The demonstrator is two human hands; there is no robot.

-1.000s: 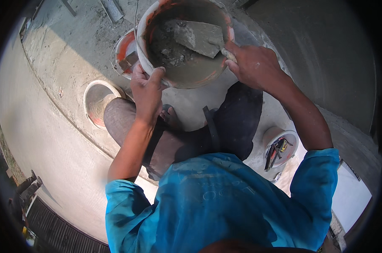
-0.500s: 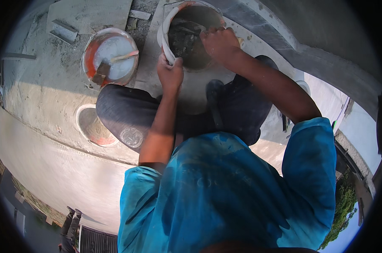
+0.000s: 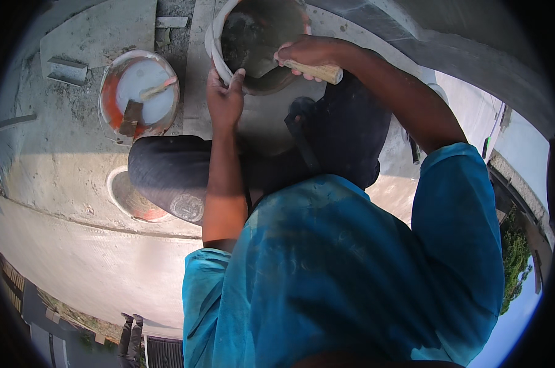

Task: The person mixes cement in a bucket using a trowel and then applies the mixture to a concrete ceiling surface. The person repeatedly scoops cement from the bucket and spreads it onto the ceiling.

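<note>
More of the trowel handle (image 3: 323, 71) shows past the right hand (image 3: 311, 50); the blade (image 3: 264, 65) seems lower in the bucket (image 3: 216, 49).

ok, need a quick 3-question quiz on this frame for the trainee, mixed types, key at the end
1. True or false: the left hand holds the rim of the bucket with grey mix.

2. Multiple choice. The right hand grips:
A) a metal ladder
B) a tool with a wooden handle
C) a folded cloth

3. Short answer: what colour is the liquid in the other bucket, further left?

Key: 1. True. 2. B. 3. White.
</note>
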